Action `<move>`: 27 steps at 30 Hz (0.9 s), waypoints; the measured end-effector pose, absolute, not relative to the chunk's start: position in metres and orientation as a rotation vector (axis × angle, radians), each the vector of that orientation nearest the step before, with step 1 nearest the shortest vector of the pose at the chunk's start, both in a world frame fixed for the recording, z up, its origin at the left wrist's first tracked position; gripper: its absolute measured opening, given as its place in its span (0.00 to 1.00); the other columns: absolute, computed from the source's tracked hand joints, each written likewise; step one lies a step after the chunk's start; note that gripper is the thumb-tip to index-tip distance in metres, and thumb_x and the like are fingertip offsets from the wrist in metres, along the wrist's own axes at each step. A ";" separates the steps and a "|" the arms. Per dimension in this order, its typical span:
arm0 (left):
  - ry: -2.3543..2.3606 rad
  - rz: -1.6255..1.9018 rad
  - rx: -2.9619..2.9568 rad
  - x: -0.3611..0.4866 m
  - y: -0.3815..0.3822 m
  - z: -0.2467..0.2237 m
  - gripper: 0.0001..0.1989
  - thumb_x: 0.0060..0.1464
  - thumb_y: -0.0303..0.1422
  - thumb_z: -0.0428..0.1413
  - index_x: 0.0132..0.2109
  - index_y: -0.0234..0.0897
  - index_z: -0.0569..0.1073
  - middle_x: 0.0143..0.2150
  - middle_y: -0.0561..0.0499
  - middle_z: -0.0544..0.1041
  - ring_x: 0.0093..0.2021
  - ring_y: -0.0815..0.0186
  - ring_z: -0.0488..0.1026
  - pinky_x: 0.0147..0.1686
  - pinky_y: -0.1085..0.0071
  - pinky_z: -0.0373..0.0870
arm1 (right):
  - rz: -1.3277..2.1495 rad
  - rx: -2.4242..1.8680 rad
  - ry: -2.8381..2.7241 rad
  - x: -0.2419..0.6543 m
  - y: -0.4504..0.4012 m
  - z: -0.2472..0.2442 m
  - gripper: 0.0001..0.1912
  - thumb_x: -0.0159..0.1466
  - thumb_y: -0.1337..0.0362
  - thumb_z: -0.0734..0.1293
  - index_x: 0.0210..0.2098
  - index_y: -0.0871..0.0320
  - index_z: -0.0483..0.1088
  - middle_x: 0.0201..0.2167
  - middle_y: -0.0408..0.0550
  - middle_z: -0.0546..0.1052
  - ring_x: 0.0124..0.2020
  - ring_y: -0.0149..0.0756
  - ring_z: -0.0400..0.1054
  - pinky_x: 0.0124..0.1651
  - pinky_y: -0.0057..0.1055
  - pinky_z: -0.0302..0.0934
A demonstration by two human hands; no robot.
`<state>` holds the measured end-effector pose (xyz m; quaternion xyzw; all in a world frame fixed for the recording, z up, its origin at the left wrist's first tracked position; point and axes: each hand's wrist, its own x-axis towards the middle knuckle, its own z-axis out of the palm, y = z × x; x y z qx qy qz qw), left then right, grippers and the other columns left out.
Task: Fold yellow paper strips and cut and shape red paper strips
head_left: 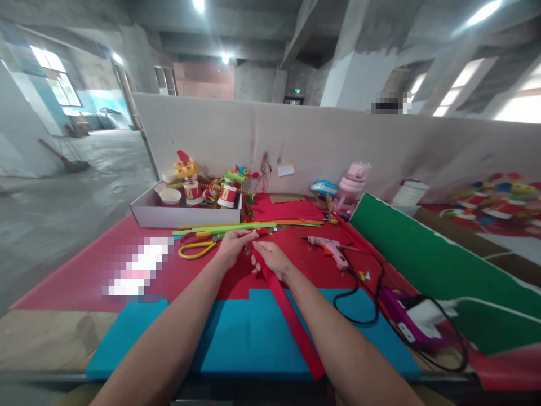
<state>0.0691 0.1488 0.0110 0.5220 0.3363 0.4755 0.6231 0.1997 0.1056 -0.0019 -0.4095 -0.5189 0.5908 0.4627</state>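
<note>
A long red strip [291,318] runs from between my two hands down over the blue sheet [228,338] toward the table's front edge. My left hand [231,246] pinches the strip's upper end, thumb and finger pressed together. Close beside it on the right, my right hand [270,260] is closed on the same strip just below that end. Yellow-handled scissors [198,249] lie left of my left hand. Behind both hands lie thin green, yellow and orange strips [236,228]. A pink glue gun [329,248] rests to the right of my right hand.
A white box [186,216] with paper cups and colourful cup figures [193,192] stands at the back left. On the right are a green panel [439,265], a purple power socket [408,321] and black cables. A pink bottle-like object [353,183] stands at the back, before a white partition [211,129].
</note>
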 end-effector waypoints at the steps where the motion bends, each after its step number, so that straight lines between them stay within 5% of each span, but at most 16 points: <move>1: 0.784 1.114 1.208 0.069 0.149 0.011 0.19 0.36 0.44 0.67 0.27 0.31 0.75 0.14 0.55 0.68 0.13 0.75 0.60 0.15 0.76 0.51 | 1.465 -0.999 -1.274 0.199 0.105 -0.002 0.23 0.59 0.44 0.65 0.27 0.60 0.66 0.15 0.38 0.70 0.12 0.25 0.61 0.21 0.27 0.64; 10: 0.800 1.281 1.064 0.068 0.152 0.011 0.20 0.39 0.47 0.64 0.27 0.32 0.74 0.12 0.58 0.64 0.11 0.75 0.56 0.12 0.77 0.50 | 1.567 -0.960 -1.286 0.200 0.106 -0.005 0.19 0.59 0.49 0.68 0.28 0.60 0.66 0.19 0.43 0.75 0.20 0.31 0.72 0.26 0.26 0.65; 16: 0.810 1.142 1.157 0.070 0.150 0.010 0.21 0.35 0.45 0.68 0.26 0.30 0.74 0.15 0.56 0.67 0.15 0.77 0.58 0.15 0.78 0.50 | 1.497 -0.996 -1.204 0.199 0.110 -0.005 0.15 0.64 0.57 0.65 0.27 0.61 0.66 0.19 0.44 0.75 0.19 0.30 0.72 0.26 0.24 0.65; 23: 0.902 1.265 1.124 0.069 0.149 0.014 0.19 0.34 0.43 0.68 0.22 0.30 0.73 0.16 0.52 0.70 0.16 0.76 0.61 0.16 0.77 0.54 | 1.872 -0.891 -0.809 0.202 0.106 0.007 0.24 0.72 0.55 0.50 0.31 0.63 0.69 0.22 0.46 0.74 0.20 0.28 0.69 0.36 0.34 0.72; 27: 0.852 1.230 1.083 0.069 0.149 0.013 0.19 0.35 0.43 0.67 0.23 0.31 0.72 0.16 0.54 0.69 0.14 0.75 0.61 0.15 0.77 0.53 | 1.902 -0.885 -0.825 0.203 0.104 0.008 0.20 0.71 0.57 0.53 0.35 0.63 0.69 0.23 0.44 0.73 0.18 0.25 0.66 0.36 0.35 0.72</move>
